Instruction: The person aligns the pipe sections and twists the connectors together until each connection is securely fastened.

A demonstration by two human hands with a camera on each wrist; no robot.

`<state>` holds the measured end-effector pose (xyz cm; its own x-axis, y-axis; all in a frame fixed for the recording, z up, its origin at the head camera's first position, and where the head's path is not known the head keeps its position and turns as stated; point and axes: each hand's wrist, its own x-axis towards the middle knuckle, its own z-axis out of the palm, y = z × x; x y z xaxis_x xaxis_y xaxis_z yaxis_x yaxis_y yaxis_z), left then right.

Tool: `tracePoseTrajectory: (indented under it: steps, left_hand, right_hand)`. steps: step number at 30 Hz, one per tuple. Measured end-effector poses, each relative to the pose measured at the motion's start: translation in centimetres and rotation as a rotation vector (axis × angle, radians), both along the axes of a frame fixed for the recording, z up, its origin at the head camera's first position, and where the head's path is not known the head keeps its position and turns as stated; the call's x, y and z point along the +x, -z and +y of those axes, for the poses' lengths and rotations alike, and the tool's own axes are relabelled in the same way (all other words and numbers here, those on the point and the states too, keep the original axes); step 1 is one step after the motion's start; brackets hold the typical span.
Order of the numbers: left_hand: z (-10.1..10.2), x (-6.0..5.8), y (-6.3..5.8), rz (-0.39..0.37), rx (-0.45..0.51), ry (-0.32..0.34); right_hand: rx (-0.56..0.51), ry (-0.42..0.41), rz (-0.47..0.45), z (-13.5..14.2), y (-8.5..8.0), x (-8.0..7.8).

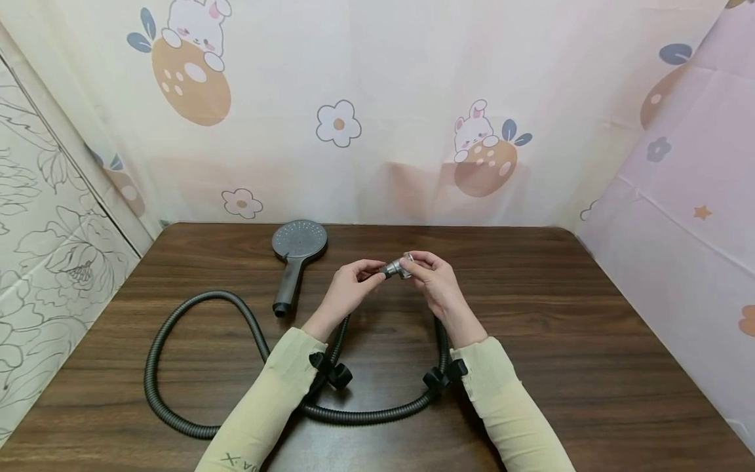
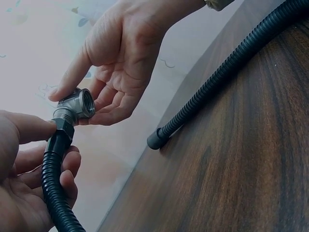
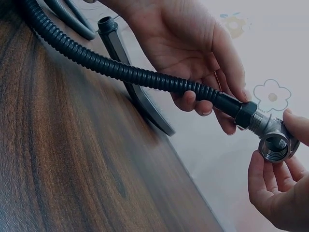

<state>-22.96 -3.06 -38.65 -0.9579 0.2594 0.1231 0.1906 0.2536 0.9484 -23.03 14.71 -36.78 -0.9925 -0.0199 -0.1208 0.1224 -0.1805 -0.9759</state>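
Above the table, my left hand grips the end of a black ribbed shower hose, its thumb on the black hex nut. My right hand pinches a silver metal pipe fitting between thumb and fingers. The nut meets the fitting's threaded stub, and several bare threads show beside it. A round, internally threaded opening faces sideways out of the fitting. How far nut and stub are engaged I cannot tell.
A dark grey shower head lies behind my left hand, face up, handle toward me. The hose loops over the wooden table under both forearms. Its other end lies near my right wrist. Patterned curtains stand behind the table.
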Motion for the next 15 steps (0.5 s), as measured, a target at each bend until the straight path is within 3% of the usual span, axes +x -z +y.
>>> tracePoseTrajectory:
  steps: [15]
  left_hand:
    - [-0.07, 0.01, 0.07, 0.061, 0.000, 0.013]
  right_hand:
    - [0.003, 0.003, -0.003, -0.02, -0.15, 0.18]
